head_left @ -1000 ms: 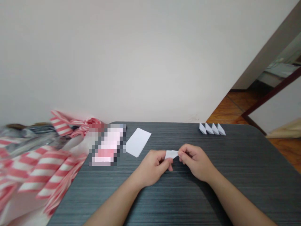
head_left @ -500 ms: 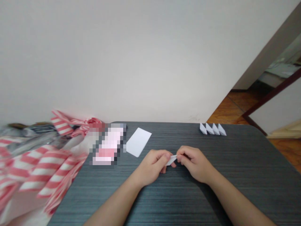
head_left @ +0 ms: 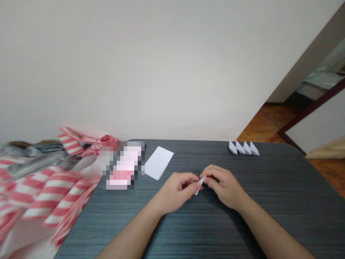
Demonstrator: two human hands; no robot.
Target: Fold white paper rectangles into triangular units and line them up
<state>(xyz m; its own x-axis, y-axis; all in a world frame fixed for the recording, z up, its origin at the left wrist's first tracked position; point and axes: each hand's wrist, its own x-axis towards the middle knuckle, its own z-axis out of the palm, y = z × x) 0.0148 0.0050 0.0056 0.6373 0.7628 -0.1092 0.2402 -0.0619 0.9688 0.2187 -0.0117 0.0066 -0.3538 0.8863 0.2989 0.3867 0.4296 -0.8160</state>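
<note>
A small piece of folded white paper [head_left: 199, 185] is pinched between both hands just above the dark table [head_left: 188, 230]. My left hand [head_left: 176, 192] grips it from the left with thumb and fingers closed, covering part of it. From the right, the fingertips of my right hand [head_left: 222, 185] are closed on the paper's upper end. Only a narrow, pointed sliver of the paper shows. Beyond my left hand lies a stack of white paper sheets [head_left: 159, 163], and several folded white paper pieces [head_left: 244, 148] stand in a row at the back right.
A blurred-out, phone-like flat object [head_left: 125, 163] lies on the table's left side. Red-and-white striped cloth [head_left: 51, 190] is heaped beyond the left edge. Behind the table rises a pale wall [head_left: 161, 72]; wooden floor [head_left: 262, 124] shows at the right.
The folded paper has turned from lying roughly sideways to a steep slant, and less of its face shows. My fingers have shifted on it, and my hands are slightly closer together.
</note>
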